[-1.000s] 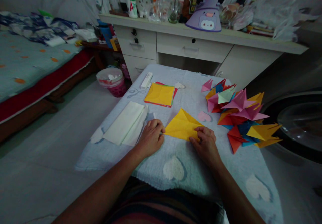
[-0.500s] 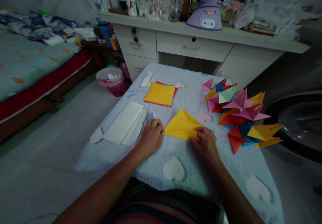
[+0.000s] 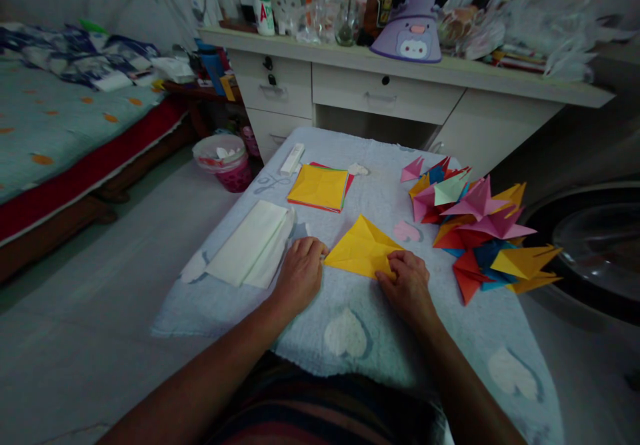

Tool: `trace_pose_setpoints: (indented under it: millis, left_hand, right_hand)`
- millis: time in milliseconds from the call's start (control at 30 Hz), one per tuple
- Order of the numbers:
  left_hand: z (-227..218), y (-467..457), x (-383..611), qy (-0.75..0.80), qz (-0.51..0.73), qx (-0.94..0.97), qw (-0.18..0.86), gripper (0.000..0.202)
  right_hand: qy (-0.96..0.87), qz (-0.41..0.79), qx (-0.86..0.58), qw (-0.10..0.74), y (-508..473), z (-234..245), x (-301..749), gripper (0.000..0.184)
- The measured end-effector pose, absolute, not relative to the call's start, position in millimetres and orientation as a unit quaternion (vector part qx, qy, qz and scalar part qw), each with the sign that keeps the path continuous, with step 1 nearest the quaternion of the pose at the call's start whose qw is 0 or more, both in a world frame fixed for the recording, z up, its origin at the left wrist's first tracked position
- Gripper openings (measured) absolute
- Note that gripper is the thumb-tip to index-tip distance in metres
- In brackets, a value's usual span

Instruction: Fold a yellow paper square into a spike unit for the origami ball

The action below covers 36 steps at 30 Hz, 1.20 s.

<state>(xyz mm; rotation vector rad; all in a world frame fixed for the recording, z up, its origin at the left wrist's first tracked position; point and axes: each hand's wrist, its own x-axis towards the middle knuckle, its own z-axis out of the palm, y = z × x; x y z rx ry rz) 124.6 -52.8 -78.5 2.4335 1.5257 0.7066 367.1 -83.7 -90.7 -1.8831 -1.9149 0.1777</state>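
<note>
A folded sheet of yellow origami paper (image 3: 361,248) lies on the cloth-covered table, creases showing, one corner pointing away from me. My left hand (image 3: 303,268) is closed at its left corner, fingers curled together; the thumb is mostly hidden. At the right edge, my right hand (image 3: 406,277) pinches the same paper between thumb and fingers. Beyond it sits a stack of square papers (image 3: 318,187), yellow on top, with red and green edges below. Several folded paper cranes (image 3: 480,232) in pink, red, blue, yellow and pale green are heaped to the right.
A folded whitish cloth or paper (image 3: 250,242) lies left of my left hand. Near the table's far left edge is a small white box-like item (image 3: 293,158). A drawer desk (image 3: 385,92) crowded with bottles and bags stands behind; a pink bucket (image 3: 233,172) is on the floor.
My left hand has shifted very slightly left, showing a little more of the yellow paper's left corner. My right hand stays in place. The view has moved slightly.
</note>
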Motion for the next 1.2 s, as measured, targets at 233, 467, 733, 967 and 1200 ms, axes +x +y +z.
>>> trace_pose_setpoints:
  millis: [233,467,733,967,1200]
  left_hand:
    - [-77,-90,136,0.287,0.231,0.929,0.038,0.024]
    - [-94,-98,138,0.322,0.200,0.925,0.042,0.039]
    - [-88,-101,136,0.358,0.164,0.917,0.058,0.048]
    - [-87,-101,134,0.374,0.147,0.913,0.066,0.052]
    - [-86,-101,131,0.396,0.133,0.906,0.066,0.057]
  right_hand:
    - [-0.696,0.052,-0.684,0.212,-83,-93,368,0.012]
    - [-0.693,0.055,-0.689,0.205,-83,-91,367,0.013]
    - [-0.698,0.056,-0.682,0.211,-83,-90,368,0.012]
    - [-0.699,0.056,-0.681,0.211,-83,-91,368,0.012]
    - [-0.698,0.054,-0.682,0.211,-83,-92,369,0.011]
